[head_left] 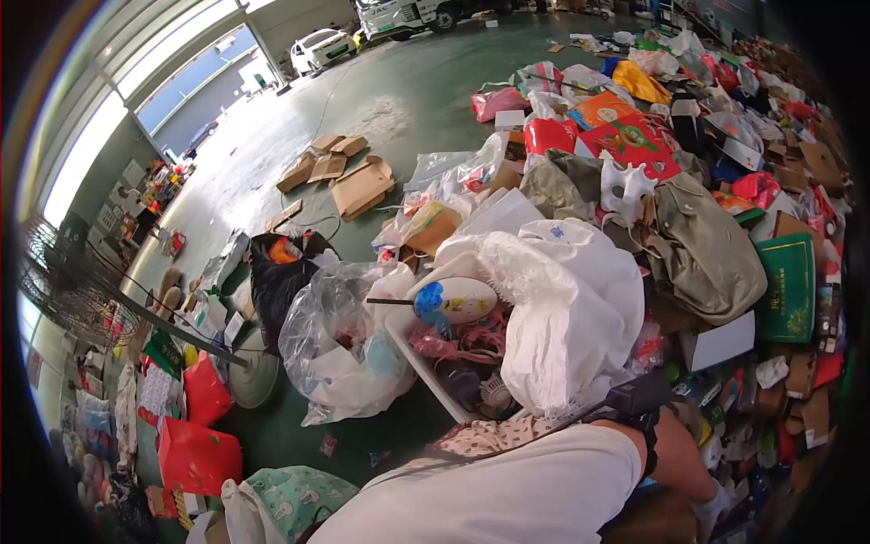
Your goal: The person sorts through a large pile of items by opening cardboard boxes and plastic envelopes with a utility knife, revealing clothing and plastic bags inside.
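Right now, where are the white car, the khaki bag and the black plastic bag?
White car point(322, 53): head view, its body.
Khaki bag point(707, 245): head view, middle of its side.
Black plastic bag point(275, 304): head view, its side.

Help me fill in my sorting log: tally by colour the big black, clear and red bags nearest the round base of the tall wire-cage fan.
Black plastic bag: 1
Clear see-through plastic bag: 1
Bright red bags: 2
Total: 4
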Available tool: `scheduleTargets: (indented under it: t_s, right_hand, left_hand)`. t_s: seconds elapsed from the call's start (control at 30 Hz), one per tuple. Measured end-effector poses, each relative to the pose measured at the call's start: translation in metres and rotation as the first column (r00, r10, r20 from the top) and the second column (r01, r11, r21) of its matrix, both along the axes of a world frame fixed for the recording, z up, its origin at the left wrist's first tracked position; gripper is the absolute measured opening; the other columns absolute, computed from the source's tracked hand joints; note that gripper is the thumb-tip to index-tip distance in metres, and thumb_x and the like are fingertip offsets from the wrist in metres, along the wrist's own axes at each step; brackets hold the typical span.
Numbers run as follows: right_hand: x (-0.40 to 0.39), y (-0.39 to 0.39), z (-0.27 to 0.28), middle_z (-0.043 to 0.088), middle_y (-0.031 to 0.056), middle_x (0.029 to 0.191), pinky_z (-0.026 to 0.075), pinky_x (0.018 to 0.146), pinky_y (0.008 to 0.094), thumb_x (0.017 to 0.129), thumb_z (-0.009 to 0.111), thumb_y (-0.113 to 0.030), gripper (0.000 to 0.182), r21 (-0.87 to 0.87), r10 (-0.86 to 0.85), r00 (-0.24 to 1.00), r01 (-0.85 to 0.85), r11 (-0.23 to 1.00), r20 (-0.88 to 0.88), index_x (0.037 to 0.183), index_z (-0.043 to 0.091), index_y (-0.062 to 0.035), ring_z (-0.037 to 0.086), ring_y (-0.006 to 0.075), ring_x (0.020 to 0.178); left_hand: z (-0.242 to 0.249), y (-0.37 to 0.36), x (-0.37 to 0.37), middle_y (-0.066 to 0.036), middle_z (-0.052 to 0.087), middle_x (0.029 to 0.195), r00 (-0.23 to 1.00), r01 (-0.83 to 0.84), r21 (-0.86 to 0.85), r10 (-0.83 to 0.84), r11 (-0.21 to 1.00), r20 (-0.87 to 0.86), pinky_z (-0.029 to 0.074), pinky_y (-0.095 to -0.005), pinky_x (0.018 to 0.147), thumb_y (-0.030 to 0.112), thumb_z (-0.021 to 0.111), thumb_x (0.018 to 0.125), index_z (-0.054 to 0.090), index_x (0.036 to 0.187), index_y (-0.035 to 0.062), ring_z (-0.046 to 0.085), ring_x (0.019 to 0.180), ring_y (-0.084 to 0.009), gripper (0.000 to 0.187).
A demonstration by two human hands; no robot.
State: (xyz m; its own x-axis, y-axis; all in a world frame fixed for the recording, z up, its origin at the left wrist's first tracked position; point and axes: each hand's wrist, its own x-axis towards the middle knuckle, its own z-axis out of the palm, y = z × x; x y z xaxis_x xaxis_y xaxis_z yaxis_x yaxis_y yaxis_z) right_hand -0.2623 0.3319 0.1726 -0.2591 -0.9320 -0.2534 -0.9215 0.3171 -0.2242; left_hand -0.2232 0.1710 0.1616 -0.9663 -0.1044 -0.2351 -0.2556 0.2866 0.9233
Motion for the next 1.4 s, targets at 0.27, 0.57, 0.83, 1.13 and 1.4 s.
scheduleTargets:
  t_s: [0.27, 0.57, 0.83, 1.13, 1.4]
  right_hand:
    - [0.016, -0.015, 0.016, 0.065, 0.012, 0.071, 0.048, 0.06, 0.0352, 0.069, 0.069, -0.037, 0.034, -0.015, -0.024, 0.944, 0.031, 0.999, 0.328, 0.083, 0.067, -0.0063, 0.062, 0.0295, 0.064]
    - [0.026, 0.026, 0.019, 0.065, 0.0116, 0.077, 0.05, 0.067, 0.0376, 0.072, 0.065, -0.05, 0.039, -0.06, -0.135, 0.991, 0.134, 0.989, -0.015, 0.082, 0.07, -0.0134, 0.064, 0.0281, 0.073]
    - [0.004, 0.046, 0.002, 0.06, 0.0042, 0.063, 0.045, 0.051, 0.0279, 0.076, 0.07, -0.034, 0.031, -0.039, -0.514, 0.61, 0.666, 0.745, 0.604, 0.084, 0.066, -0.0042, 0.057, 0.0136, 0.054]
    - [0.044, 0.042, 0.0, 0.057, 0.0006, 0.061, 0.036, 0.04, 0.0234, 0.078, 0.068, -0.036, 0.032, 0.267, -0.596, 0.227, 0.734, 0.625, 0.77, 0.077, 0.066, -0.0047, 0.049, 0.0071, 0.046]
    - [0.059, 0.04, -0.036, 0.064, 0.0077, 0.077, 0.046, 0.07, 0.0296, 0.08, 0.057, -0.051, 0.049, 0.12, -0.429, 0.691, 0.449, 0.886, 0.582, 0.091, 0.066, -0.0043, 0.061, 0.0194, 0.073]
  left_hand:
    - [-0.004, -0.001, 0.007, -0.009, 0.062, 0.109, 0.996, -0.087, 0.023, 0.087, 0.996, 0.004, 0.046, -0.0367, 0.083, 0.04, 0.078, 0.056, 0.063, 0.109, 0.0095, 0.057, 0.101, -0.0234, 0.063]
    - [-0.007, -0.009, -0.011, -0.009, 0.064, 0.097, 0.978, -0.135, 0.0, 0.133, 0.991, -0.158, 0.046, -0.0287, 0.081, 0.03, 0.075, 0.067, 0.058, 0.114, 0.0084, 0.06, 0.088, -0.0177, 0.055]
    - [0.028, -0.013, 0.001, -0.017, 0.05, 0.122, 0.968, -0.232, -0.399, 0.17, 0.887, -0.186, 0.04, -0.0353, 0.093, 0.039, 0.066, 0.074, 0.056, 0.118, 0.012, 0.05, 0.11, -0.032, 0.053]
    - [-0.012, 0.075, 0.114, -0.021, 0.032, 0.137, 0.943, -0.32, -0.552, 0.314, 0.77, -0.109, 0.032, -0.0362, 0.102, 0.041, 0.078, 0.056, 0.01, 0.143, 0.0128, 0.034, 0.125, -0.0358, 0.114]
    - [-0.029, 0.065, 0.133, -0.021, 0.034, 0.136, 0.935, 0.028, -0.47, 0.143, 0.882, 0.325, 0.034, -0.0348, 0.101, 0.027, 0.076, 0.056, 0.012, 0.143, 0.0073, 0.039, 0.123, -0.0347, 0.11]
